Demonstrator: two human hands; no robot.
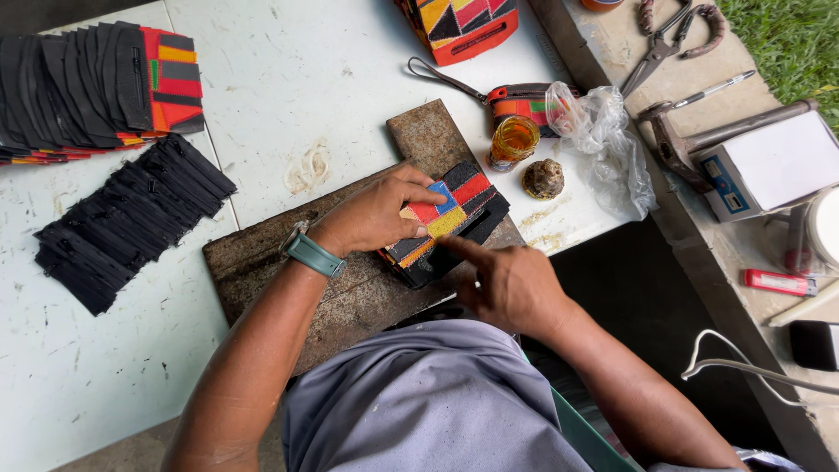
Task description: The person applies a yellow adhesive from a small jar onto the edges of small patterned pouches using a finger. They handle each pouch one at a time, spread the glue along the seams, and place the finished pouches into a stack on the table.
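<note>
A small patchwork pouch [441,223] of red, yellow, blue and black fabric is pressed flat on a worn, stained board [350,280], close to the board's right-hand corner and just short of the near edge of the white table [288,96]. It is covered from above by the left hand [380,214], whose fingers are spread loosely and laid flat on the coloured panel, holding it down rather than gripping it; a teal watch [310,253] is worn on that wrist. The pouch's near black edge is touched by the right hand [511,284], which is mostly curled, with the forefinger stretched out along that edge; whether something thin is held in it cannot be told. Just beyond the board's far corner, a small jar of amber liquid [514,140] and a crusted round lid [544,178] are set beside a crumpled clear plastic bag [603,140]. A second pouch with a wrist strap [523,100] is seen behind the jar. Toward the table's left edge, a fanned row of black zip pieces [131,218] is laid out, and a stack of finished panels [96,83] is placed at the far left corner. Pliers [669,39] and a pen [712,89] are left on the concrete ledge [612,44] to the right.
</note>
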